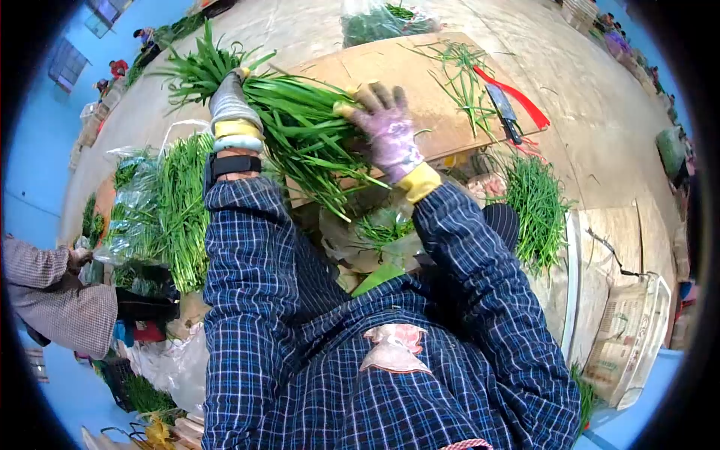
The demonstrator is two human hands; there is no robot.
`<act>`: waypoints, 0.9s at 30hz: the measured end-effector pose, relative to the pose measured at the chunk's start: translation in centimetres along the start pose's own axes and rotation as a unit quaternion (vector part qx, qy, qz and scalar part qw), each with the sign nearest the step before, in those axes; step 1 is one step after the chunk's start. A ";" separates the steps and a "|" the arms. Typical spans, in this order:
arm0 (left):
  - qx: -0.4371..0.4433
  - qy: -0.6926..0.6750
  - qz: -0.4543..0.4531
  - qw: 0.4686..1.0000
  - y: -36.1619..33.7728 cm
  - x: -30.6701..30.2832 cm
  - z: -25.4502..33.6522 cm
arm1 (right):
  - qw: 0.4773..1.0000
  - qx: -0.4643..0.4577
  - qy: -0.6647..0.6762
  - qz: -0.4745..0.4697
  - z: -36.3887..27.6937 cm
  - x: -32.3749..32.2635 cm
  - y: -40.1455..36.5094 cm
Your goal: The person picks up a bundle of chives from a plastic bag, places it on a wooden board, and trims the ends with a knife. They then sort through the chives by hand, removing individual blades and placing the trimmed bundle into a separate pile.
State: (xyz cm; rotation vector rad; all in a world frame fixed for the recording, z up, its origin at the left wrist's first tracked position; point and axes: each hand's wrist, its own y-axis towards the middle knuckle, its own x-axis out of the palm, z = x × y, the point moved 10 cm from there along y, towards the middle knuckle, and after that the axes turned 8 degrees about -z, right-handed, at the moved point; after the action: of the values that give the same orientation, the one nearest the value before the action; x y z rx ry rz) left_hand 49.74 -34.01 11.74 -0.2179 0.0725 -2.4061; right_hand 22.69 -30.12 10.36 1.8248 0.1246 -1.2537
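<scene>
A large bunch of green chives [304, 120] lies over the near left part of a wooden board [420, 82]. Its leaves hang over the board's near edge. My left hand [231, 97], in a grey glove, is closed round the bunch near its far left end; some of its fingers are hidden. In a purple and white glove, my right hand [386, 127] is open with fingers spread, at the right side of the leaves. A knife [501, 105] with a black handle and a red strip [517, 94] lie on the board's right side, beside loose chives [465, 82].
Piles of long greens stand left [184, 210] and right [534, 210] of my legs. A plastic bag of greens [382, 26] sits beyond the board. At lower right is a white plastic basket [626, 337]. Another person's sleeve [45, 262] shows at left.
</scene>
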 end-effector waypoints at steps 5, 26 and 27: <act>0.012 -0.105 -0.061 0.993 0.4 -2.4 -1.5 | 0.968 -0.018 0.242 0.068 1.3 -0.2 -3.1; 0.131 -0.329 -0.244 0.903 -3.4 -4.5 -2.1 | 0.816 0.405 0.359 -0.202 6.0 17.0 -5.2; 0.124 -0.328 -0.260 0.900 -5.1 -3.7 -1.5 | 0.903 0.308 0.165 -0.252 6.3 17.7 -4.5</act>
State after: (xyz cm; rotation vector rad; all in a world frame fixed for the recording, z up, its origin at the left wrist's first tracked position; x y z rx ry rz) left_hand 48.87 -27.71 10.35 -1.0191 -0.6769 -2.6824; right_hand 24.47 -38.57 -6.92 2.6744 0.4560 -1.4206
